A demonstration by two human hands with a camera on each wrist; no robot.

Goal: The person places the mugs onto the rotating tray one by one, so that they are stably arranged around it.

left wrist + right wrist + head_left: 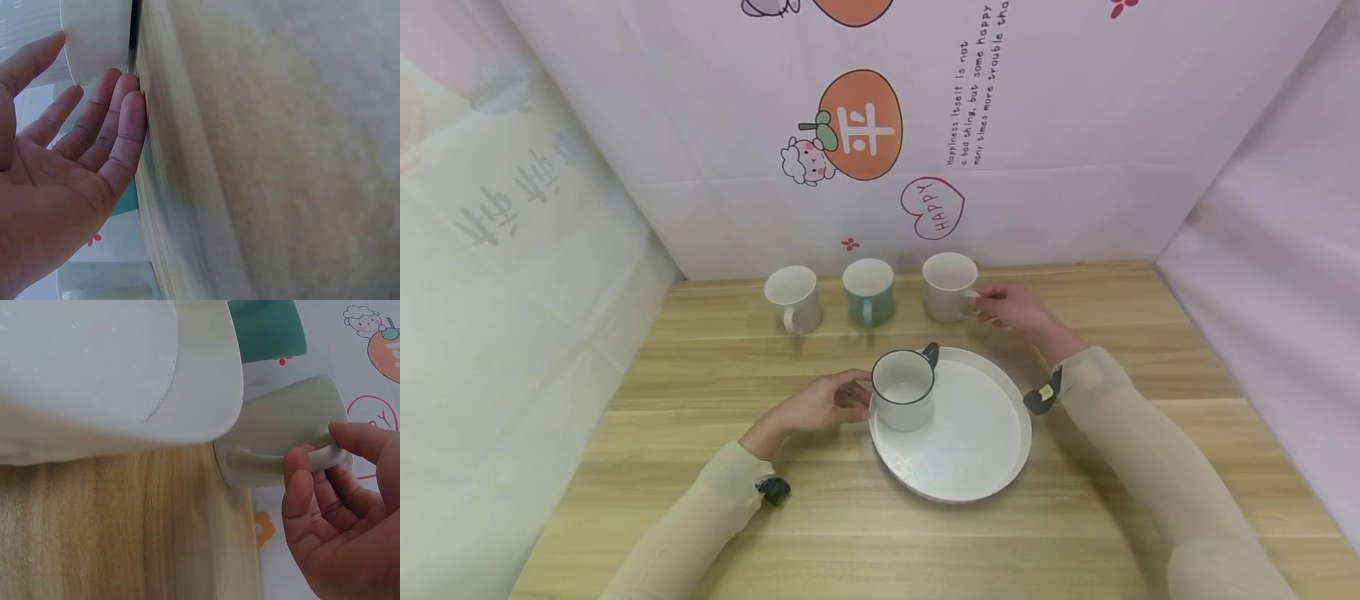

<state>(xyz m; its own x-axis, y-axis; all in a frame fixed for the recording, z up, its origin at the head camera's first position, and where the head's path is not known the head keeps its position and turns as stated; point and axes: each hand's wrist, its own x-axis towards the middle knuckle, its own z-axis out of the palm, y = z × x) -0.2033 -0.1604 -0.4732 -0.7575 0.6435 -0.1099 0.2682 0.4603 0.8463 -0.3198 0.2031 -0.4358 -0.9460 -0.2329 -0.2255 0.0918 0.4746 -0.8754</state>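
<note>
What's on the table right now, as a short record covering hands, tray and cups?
Left hand: fingers loosely extended, at left edge of round white tray; contact unclear
Right hand: holds the handle of the pale right cup
On tray: black-rimmed mug, toward tray's left
Back row, left to right: pale left cup, teal cup, pale right cup

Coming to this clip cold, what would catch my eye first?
Probably the round white tray on the wooden table, with a black-rimmed mug standing on its left side. Behind it are a teal mug and, to its right, a pale mug whose handle the right hand holds. An orange print stands out on the white backdrop.
</note>
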